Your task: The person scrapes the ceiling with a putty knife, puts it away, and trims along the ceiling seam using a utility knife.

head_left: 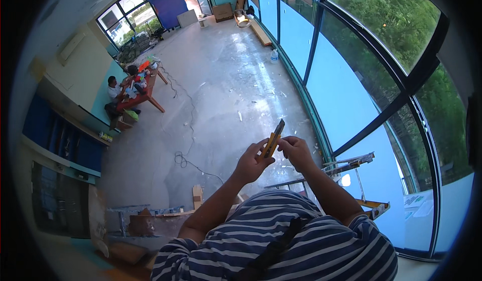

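Note:
A yellow utility knife (270,146) with a dark blade points up and away in front of my chest. Its handle lies in my left hand (252,163), with the fingers wrapped round it. My right hand (297,153) is closed, thumb and fingertips pinched at the right side of the knife near the blade end. The exact spot its fingertips press is partly hidden. Both forearms reach forward from a striped shirt.
A stepladder (346,164) stands close by on my right, beside tall windows (389,55). A cable (191,115) trails over the debris-strewn floor (221,80). Far left, people (116,88) sit at a red table (145,96). A plastic jug (274,55) stands near the window wall.

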### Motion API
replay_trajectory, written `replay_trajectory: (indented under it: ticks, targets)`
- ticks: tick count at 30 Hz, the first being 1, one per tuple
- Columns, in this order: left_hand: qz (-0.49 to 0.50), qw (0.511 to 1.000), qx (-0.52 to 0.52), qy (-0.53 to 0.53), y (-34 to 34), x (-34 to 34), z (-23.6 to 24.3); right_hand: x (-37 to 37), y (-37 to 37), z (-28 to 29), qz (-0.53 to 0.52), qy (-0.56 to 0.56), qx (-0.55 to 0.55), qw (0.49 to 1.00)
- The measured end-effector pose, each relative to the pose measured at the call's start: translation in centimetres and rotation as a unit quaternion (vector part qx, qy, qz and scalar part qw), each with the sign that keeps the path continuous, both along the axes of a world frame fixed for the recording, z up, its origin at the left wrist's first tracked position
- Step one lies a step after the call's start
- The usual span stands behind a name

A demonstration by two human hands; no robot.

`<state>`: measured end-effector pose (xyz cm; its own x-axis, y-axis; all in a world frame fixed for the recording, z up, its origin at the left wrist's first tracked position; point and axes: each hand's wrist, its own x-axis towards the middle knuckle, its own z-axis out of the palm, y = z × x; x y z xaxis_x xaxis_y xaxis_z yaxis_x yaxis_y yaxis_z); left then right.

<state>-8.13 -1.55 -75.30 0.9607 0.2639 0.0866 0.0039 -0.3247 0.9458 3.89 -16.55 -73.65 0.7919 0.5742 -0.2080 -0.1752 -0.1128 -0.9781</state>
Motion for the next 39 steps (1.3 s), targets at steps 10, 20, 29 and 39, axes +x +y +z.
replay_trajectory:
  ticks: [10, 20, 29, 39]
  targets:
    - [-0.071, 0.979, -0.174, 0.077, -1.0, 0.9, 2.6, 0.2, -0.5, 2.0, -0.029, -0.022, 0.021, 0.999]
    - [-0.118, 0.976, 0.140, 0.117, -0.8, 3.5, 7.6, 3.4, -4.2, 0.9, -0.014, -0.127, -0.065, 0.990]
    - [0.147, 0.778, 0.558, -0.249, 9.1, 8.5, 39.3, 16.5, -23.6, -5.4, -0.332, -0.220, -0.501, 0.768]
    - [0.402, 0.385, 0.775, -0.298, 6.9, 10.7, 70.7, 18.4, -29.5, -13.7, -0.390, 0.029, -0.542, 0.744]
